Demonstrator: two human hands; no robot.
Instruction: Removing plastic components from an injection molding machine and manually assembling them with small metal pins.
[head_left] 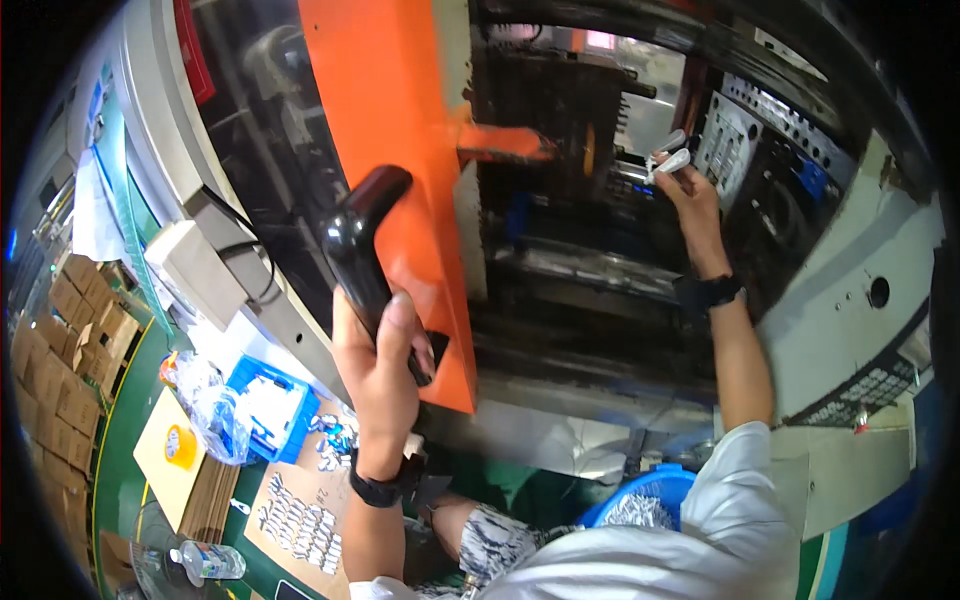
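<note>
Nearest, at the lower edge, the person's white sleeve and a patterned knee fill the view, with a blue basket of pale scraps half hidden behind the sleeve. To the near left a cardboard sheet carries rows of small white parts, too small to make out singly; beside it stand a blue tray, a crumpled clear bag and a water bottle.

Further in, the left hand, with a dark band at the wrist, is wrapped tightly around the black handle of the orange sliding door, fingers curled behind it and the thumb pressed along its front. The door's upper part is cut off by the frame.

Farthest, the right hand reaches into the dark machine opening, its fingertips pinching two small white moulded pieces just in front of the grey mould plate. How the fingers behind the pieces lie cannot be told. The machine's interior is shadowed and hard to read.
</note>
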